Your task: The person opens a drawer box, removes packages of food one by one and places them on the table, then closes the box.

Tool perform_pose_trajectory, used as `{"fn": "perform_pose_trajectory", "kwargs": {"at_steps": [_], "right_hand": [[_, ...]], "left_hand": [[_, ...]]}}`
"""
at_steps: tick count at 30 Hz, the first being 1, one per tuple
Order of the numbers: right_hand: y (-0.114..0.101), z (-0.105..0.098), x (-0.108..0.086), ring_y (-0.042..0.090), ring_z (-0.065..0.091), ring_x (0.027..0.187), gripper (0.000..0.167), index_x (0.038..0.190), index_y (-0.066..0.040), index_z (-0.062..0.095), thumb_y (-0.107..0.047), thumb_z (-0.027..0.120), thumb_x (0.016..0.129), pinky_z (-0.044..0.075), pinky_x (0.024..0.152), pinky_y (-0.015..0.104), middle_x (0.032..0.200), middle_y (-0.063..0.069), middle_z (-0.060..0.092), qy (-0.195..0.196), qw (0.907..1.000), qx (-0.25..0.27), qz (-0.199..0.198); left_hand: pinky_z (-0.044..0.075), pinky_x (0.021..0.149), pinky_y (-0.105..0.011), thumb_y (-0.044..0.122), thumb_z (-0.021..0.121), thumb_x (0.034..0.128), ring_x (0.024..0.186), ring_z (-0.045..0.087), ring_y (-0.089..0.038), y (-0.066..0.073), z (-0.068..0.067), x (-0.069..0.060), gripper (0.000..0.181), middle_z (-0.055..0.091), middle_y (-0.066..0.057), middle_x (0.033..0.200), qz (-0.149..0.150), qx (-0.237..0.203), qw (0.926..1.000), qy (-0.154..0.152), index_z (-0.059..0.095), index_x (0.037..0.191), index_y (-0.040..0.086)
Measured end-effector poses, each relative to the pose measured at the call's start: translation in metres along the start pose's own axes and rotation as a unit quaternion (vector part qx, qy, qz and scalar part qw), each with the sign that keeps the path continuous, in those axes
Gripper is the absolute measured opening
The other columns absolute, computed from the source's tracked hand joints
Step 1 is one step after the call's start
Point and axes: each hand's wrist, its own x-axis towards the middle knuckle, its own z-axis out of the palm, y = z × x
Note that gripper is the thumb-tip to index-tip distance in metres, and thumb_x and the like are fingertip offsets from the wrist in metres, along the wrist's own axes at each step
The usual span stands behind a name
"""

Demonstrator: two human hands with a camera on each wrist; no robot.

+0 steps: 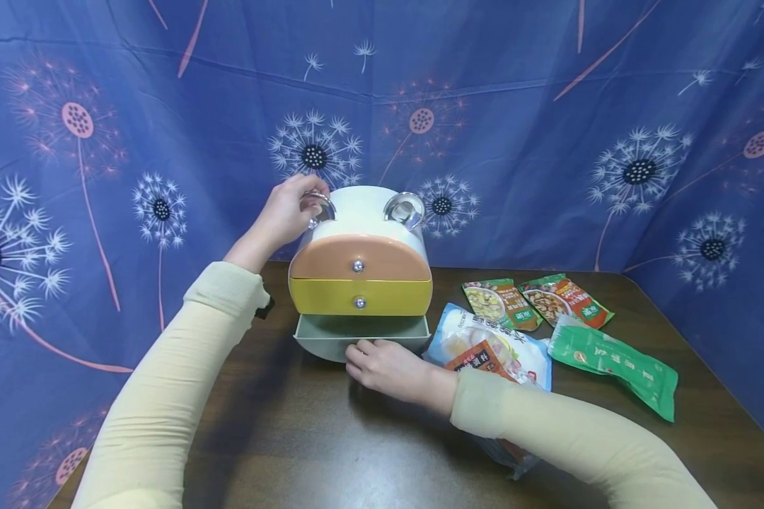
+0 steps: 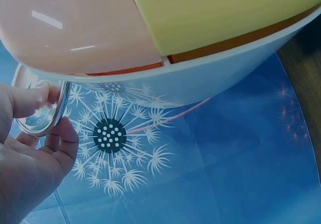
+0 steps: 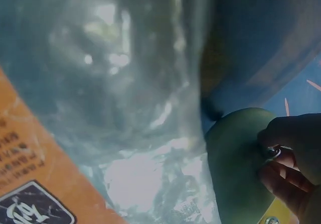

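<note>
A small drawer cabinet (image 1: 368,203) with a white rounded top stands on the table. Its orange top drawer (image 1: 318,260) and yellow middle drawer (image 1: 318,295) are closed; the pale green bottom drawer (image 1: 321,346) is pulled partly out. My left hand (image 1: 293,208) grips the shiny silver ear-shaped ring (image 2: 42,126) on the cabinet's left side, thumb and fingers around its rim. Low at the front, my right hand (image 1: 385,367) pinches the small metal knob (image 3: 273,152) of the green drawer between thumb and fingers. The head view hides this knob behind the hand.
Right of the cabinet lie a blue-and-white food bag (image 1: 458,329), an orange-labelled clear packet (image 1: 484,359) partly under the right forearm, a green pouch (image 1: 617,357) and two small seasoning packets (image 1: 499,302). A blue dandelion-print cloth (image 1: 229,127) hangs behind the wooden table (image 1: 280,438).
</note>
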Motion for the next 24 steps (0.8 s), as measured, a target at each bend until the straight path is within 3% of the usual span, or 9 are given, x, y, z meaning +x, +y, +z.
{"fn": "perform_pose_trajectory", "kwargs": {"at_steps": [15, 24], "right_hand": [[0.011, 0.015, 0.007, 0.015, 0.053, 0.083, 0.016, 0.091, -0.015, 0.063, -0.003, 0.052, 0.088, 0.048, 0.065, 0.021, 0.094, 0.000, 0.055, 0.008, 0.9993, 0.025, 0.026], [0.015, 0.021, 0.013, 0.016, 0.055, 0.083, 0.016, 0.095, -0.015, 0.065, -0.004, 0.055, 0.088, 0.051, 0.066, 0.023, 0.093, 0.001, 0.056, 0.004, 0.9990, 0.033, 0.030]], "left_hand": [[0.048, 0.096, -0.037, -0.003, 0.056, 0.0897, 0.112, 0.055, -0.025, 0.000, -0.001, 0.002, 0.023, 0.056, -0.007, 0.111, -0.009, 0.005, 0.9999, -0.006, 0.060, 0.107, 0.012], [0.047, 0.097, -0.039, -0.002, 0.056, 0.0899, 0.113, 0.053, -0.026, 0.001, -0.001, 0.004, 0.024, 0.056, -0.006, 0.113, -0.015, 0.014, 0.9997, -0.010, 0.060, 0.108, 0.013]]}}
